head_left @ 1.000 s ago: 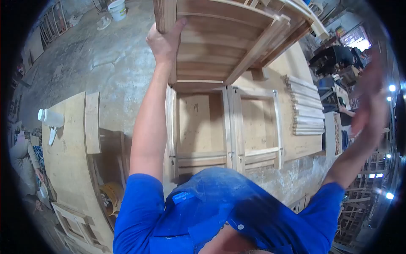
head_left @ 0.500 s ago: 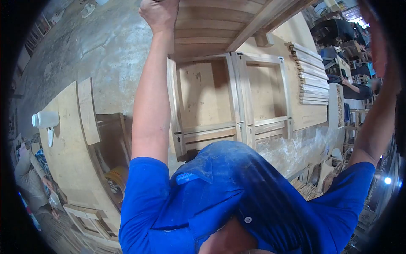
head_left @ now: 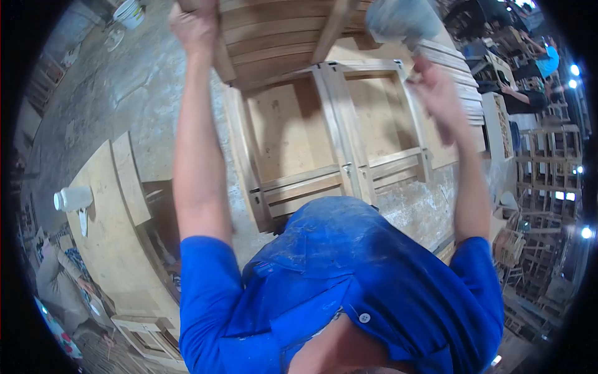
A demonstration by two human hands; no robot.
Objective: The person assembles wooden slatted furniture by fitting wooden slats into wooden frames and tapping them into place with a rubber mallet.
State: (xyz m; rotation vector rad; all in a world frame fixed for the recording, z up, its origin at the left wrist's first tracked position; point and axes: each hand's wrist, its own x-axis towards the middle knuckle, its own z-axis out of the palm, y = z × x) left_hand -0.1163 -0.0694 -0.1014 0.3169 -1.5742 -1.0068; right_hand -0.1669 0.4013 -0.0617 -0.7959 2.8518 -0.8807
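Note:
At the top left, my left hand (head_left: 196,30) is closed around the edge of a slatted wooden piece (head_left: 274,31) that tilts up out of view. My right hand (head_left: 436,96) is raised on the right, blurred by motion, with its fingers wrapped round the handle of a mallet (head_left: 402,22). The mallet's large grey-blue head is smeared, close beside the slatted piece. Below both hands, two joined wooden frames (head_left: 349,156) with dark slots at their corners rest over a pale board.
A stack of wooden strips (head_left: 451,68) lies right of the frames. To the left stands a plywood table (head_left: 103,230) with a white jar (head_left: 73,199) on it. A white bucket (head_left: 129,14) sits on the floor, and a person in a light blue top (head_left: 548,61) is far right.
My right hand has swung down and inward from the far right edge, bringing the mallet into view near the slatted piece. My left hand and the slatted piece have shifted left in view.

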